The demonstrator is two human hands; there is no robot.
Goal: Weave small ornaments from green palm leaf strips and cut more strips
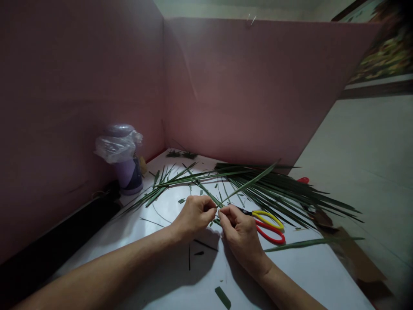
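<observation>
Leaf (251, 183) is slanting lengthwise away and right from the fingers (210, 214), left hand (193, 215) and right hand (241, 232) both pinching its near end, neither really closer.

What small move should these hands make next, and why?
Perhaps the left hand should steady the green leaf blade while the right hand gently bends its lower end: both hands' fingertips nearly meet there, and the scissors lie on the table, out of either grip.
</observation>
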